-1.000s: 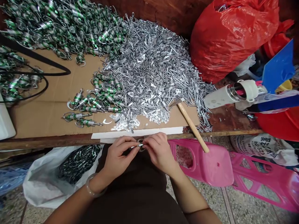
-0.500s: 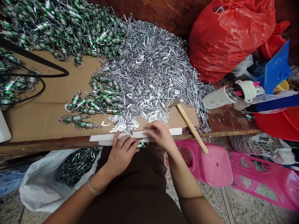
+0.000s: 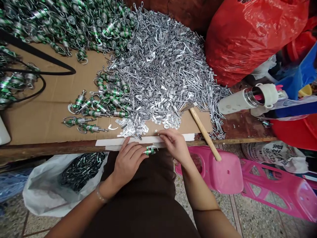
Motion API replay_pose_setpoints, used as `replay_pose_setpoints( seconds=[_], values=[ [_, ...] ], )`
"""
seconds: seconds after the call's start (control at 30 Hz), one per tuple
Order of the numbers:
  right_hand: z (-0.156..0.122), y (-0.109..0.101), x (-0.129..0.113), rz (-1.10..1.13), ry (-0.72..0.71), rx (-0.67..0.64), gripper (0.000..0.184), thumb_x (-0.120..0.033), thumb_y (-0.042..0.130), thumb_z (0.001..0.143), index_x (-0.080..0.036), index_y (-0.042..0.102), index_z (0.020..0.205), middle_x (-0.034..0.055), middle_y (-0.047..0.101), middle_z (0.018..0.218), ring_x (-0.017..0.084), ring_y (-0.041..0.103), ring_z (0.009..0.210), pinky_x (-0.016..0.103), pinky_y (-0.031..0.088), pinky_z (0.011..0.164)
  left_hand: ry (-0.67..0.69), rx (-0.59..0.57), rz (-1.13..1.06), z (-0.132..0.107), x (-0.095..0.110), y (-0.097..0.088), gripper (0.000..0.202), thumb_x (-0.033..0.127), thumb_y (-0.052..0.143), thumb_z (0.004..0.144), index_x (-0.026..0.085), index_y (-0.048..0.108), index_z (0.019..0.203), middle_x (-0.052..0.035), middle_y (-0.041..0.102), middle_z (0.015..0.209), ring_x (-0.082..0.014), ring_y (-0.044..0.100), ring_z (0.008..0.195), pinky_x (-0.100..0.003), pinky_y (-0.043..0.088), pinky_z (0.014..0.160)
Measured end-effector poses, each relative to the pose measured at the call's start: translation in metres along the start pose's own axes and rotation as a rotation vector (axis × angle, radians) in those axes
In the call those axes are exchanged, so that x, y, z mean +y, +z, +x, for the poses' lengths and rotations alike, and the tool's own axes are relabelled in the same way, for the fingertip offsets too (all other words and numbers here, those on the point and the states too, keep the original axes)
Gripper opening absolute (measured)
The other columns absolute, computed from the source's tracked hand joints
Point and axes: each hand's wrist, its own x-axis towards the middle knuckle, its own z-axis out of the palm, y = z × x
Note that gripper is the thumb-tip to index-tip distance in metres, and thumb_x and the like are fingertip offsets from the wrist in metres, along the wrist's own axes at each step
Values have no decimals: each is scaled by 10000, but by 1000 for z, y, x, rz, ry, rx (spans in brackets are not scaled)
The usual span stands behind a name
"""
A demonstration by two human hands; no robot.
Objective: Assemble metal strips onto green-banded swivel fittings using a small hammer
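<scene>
My left hand [image 3: 127, 162] rests at the table's front edge, with a green-and-silver metal fitting [image 3: 150, 150] held at its fingertips. My right hand [image 3: 173, 143] lies on the cardboard sheet [image 3: 49, 122], its fingertips at a small metal piece [image 3: 156, 131] near the foot of a large heap of silver metal strips and pins [image 3: 158, 79]. I cannot tell whether that piece is held. Finished green-and-silver fittings [image 3: 61, 23] are piled at the far left, and a loose group of them [image 3: 99, 110] lies nearer my hands.
A wooden-handled hammer [image 3: 204, 132] lies right of my right hand. A white strip [image 3: 143, 140] runs along the table edge. Around stand a red plastic bag [image 3: 247, 39], a white bottle [image 3: 240, 102], a pink stool [image 3: 223, 172] and a white sack [image 3: 42, 195] below the table.
My hands were together over the fitting at the table edge. They have since parted, my right hand moving up and right onto the cardboard while my left keeps the fitting.
</scene>
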Motion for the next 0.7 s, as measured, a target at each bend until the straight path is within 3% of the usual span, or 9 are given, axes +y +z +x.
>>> replay_pose_setpoints(
  seconds=[0.13, 0.23, 0.3, 0.43, 0.57, 0.7],
  values=[
    [-14, 2, -11, -38, -143, -186, 212, -176, 466, 879, -218, 644, 987, 29, 669, 860, 176, 556, 821, 317, 422, 756, -13, 22, -32, 0, 0, 0, 69, 182, 592, 822, 182, 584, 890, -3, 678, 842, -177, 598, 886, -448, 379, 1016],
    [-16, 8, -19, -85, -198, -177, 260, -155, 418, 890, -219, 618, 1044, 39, 653, 867, 182, 538, 817, 321, 405, 736, -11, 22, -33, 0, 0, -1, 97, 176, 610, 808, 171, 584, 901, -11, 680, 848, -184, 597, 890, -461, 374, 1015],
    [-18, 14, -24, -38, -133, -87, 199, -176, 447, 885, -212, 624, 968, 24, 652, 829, 169, 537, 777, 320, 389, 738, -16, 24, -37, 0, 0, -1, 97, 181, 612, 808, 170, 583, 899, -12, 681, 847, -186, 597, 890, -466, 373, 1015],
    [-25, 27, -31, 20, 134, 37, 107, -236, 532, 853, -212, 598, 772, -11, 631, 766, 153, 521, 742, 330, 341, 751, -36, 27, -53, -1, 1, 0, 70, 199, 594, 822, 180, 585, 889, -6, 680, 839, -177, 597, 884, -464, 380, 1015],
    [-33, 43, -36, -121, 310, 52, 133, -304, 517, 847, -223, 609, 792, 32, 550, 876, 202, 462, 866, 343, 313, 741, -40, 27, -66, -1, 0, 0, 72, 207, 594, 823, 185, 589, 892, -4, 681, 840, -175, 596, 891, -464, 381, 1017],
    [-30, 44, -29, -146, 334, 132, 120, -330, 528, 823, -216, 562, 813, 42, 509, 921, 211, 447, 879, 357, 327, 757, -37, 28, -71, 0, -1, -1, 73, 202, 605, 815, 187, 592, 885, -2, 683, 835, -175, 595, 887, -461, 377, 1020]
  ],
)
